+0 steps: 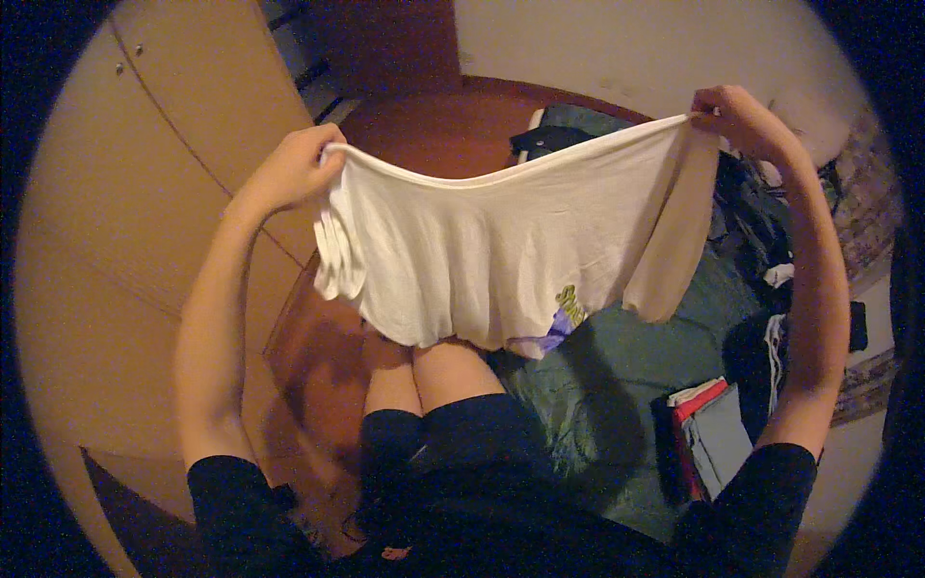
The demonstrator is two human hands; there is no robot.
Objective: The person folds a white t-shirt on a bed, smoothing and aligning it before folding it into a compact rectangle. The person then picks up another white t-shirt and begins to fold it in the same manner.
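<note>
A white shirt (470, 253) with a purple and green print near its lower edge hangs stretched between my two hands, above my bare knees. My left hand (300, 166) grips its upper left corner, below which the fabric falls in bunched folds. At the upper right, my right hand (730, 115) pinches the other corner, with a flap of cloth, apparently a sleeve, hanging under it. The top edge sags between the hands. The cloth covers part of my lap and the floor behind.
To the right lies a green cover (686, 361) bearing a stack of folded clothes (715, 433) and a pile of dark clothes (751, 217). A light wooden cabinet (144, 217) stands at the left. Dark folded items (556, 137) lie behind the shirt, by the wall.
</note>
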